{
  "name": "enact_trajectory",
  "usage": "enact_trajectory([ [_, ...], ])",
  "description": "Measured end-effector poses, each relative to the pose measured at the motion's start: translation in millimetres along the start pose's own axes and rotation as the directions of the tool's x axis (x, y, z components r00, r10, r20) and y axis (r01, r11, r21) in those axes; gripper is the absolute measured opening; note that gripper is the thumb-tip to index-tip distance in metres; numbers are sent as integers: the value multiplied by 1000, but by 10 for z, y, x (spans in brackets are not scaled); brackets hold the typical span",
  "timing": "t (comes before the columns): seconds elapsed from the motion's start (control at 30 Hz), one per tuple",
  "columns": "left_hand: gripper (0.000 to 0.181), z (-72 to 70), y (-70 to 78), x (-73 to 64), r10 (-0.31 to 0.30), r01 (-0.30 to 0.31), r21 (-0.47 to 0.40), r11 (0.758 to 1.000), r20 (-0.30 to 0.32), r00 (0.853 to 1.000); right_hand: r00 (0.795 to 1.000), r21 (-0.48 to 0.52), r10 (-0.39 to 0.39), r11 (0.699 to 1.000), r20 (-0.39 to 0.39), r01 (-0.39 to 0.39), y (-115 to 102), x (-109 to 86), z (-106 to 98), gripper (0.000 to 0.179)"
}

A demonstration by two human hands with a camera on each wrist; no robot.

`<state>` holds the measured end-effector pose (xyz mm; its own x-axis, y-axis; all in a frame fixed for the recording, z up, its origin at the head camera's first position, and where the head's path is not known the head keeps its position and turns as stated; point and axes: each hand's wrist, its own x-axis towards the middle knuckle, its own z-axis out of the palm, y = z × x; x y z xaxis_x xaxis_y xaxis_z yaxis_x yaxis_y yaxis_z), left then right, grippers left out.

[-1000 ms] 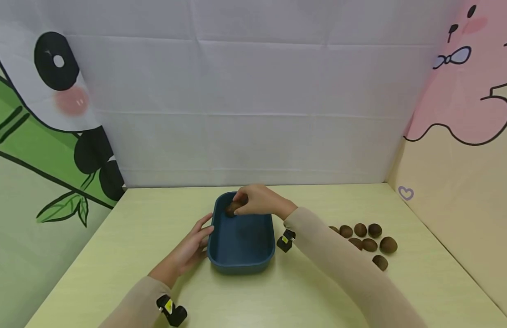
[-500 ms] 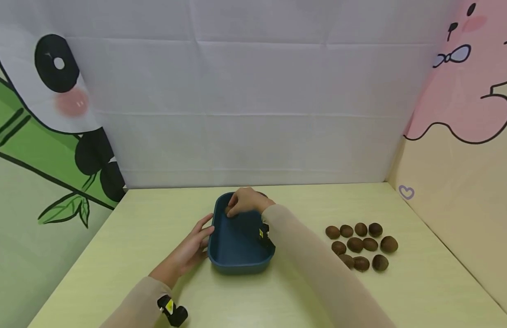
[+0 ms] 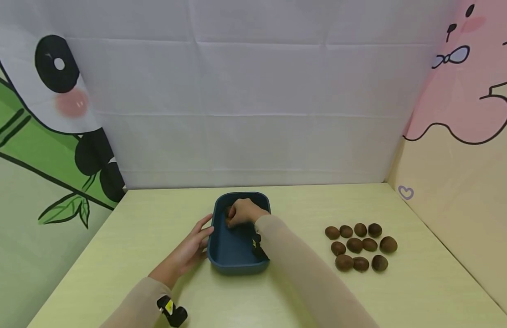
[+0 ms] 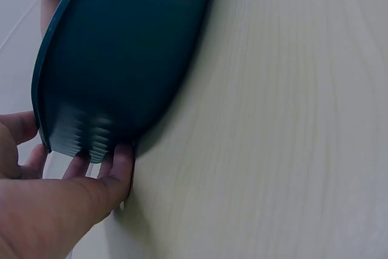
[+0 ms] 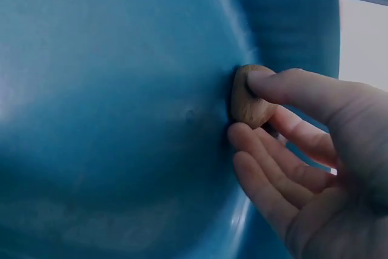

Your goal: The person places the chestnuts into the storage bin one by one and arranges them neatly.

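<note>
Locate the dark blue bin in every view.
Head: the dark blue bin stands just below centre.
Left wrist: upper left, cut off at the top.
Right wrist: close up, filling most of the picture.
Shared landmark, head and left wrist: the left hand against its side.

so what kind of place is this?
Likely a staged filming booth, not a lived-in room: creased white backdrop, cartoon-printed side walls, and a small wrist-worn camera.

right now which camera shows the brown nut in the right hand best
The right wrist view: the brown nut appears large there, mostly unhidden, held by the right hand. The head view shows only brown slivers beside that hand; the left wrist view doesn't show it.
</note>
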<state>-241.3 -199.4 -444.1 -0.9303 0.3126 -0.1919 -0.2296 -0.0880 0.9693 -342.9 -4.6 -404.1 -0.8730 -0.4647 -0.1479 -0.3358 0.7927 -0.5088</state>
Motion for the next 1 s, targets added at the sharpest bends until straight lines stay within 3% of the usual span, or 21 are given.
enact_trajectory([
  [0.47,63,12,7,-4,-3,3,-8,1000,4,1000,999,48,-11,999,-48,13,25,-17,-17,28],
  [0.67,63,10,0,-1,-3,3,-11,1000,-8,1000,1000,9,-24,1000,-2,24,-8,-70,-162,29],
  [1.0,62,23,-25,27,0,0,-22,1000,-17,1000,989,-64,-112,991,92,118,41,-212,-517,33],
])
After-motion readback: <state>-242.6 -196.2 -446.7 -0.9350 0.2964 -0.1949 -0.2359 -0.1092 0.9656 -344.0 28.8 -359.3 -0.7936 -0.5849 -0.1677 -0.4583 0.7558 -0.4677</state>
